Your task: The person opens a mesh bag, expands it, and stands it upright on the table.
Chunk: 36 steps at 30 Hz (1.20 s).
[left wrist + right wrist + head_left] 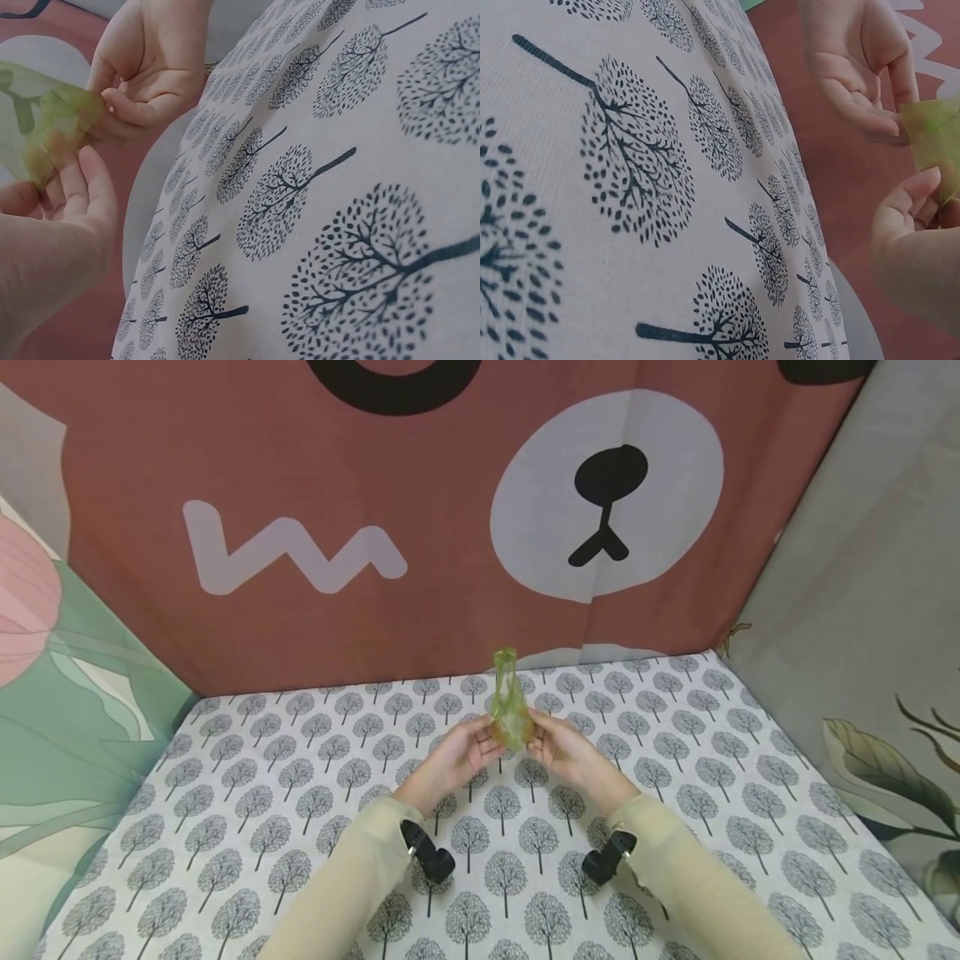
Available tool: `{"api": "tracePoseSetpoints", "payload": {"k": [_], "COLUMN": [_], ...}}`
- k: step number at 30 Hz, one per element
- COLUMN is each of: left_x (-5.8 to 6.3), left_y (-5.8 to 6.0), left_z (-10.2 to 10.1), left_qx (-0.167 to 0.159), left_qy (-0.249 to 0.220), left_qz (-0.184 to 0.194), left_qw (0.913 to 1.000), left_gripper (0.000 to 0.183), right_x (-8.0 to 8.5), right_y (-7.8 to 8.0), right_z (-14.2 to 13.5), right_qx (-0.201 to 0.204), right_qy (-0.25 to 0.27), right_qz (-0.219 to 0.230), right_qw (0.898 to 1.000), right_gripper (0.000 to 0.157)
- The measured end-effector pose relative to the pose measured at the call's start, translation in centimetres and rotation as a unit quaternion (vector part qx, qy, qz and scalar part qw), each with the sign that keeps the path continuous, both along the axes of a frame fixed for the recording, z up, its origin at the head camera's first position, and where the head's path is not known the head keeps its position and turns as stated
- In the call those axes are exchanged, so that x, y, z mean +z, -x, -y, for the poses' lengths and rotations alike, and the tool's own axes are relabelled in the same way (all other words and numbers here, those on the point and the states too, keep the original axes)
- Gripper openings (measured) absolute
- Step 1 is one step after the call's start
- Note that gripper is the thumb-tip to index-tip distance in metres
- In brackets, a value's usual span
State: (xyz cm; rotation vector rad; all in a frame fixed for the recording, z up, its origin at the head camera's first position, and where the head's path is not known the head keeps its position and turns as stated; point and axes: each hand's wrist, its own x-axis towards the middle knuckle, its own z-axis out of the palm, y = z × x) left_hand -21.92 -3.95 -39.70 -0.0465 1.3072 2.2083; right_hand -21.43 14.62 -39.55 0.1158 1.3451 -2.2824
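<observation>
Between left hand (459, 758) and right hand (564, 750): pinched green bag (510, 710).

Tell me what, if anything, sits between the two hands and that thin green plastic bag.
Nothing visible does. The left hand and the right hand both already pinch the green plastic bag at its lower part, holding it up above the tree-print tablecloth, with its handles pointing upward.
</observation>
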Motion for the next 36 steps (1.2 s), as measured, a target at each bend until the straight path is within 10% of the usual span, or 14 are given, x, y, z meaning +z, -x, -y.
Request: {"api": "tracePoseSetpoints", "payload": {"k": [36], "left_x": [-0.7], "left_y": [0.29], "left_z": [0.02], "left_qx": [0.042], "left_qy": [0.002], "left_qz": [0.004], "left_qw": [0.9991], "left_gripper": [0.014], "right_x": [-0.27], "right_y": [0.28], "right_z": [-0.56], "right_qx": [-0.031], "right_qy": [0.029], "right_qz": [0.024], "right_qw": [0.999], "right_gripper": [0.028]}}
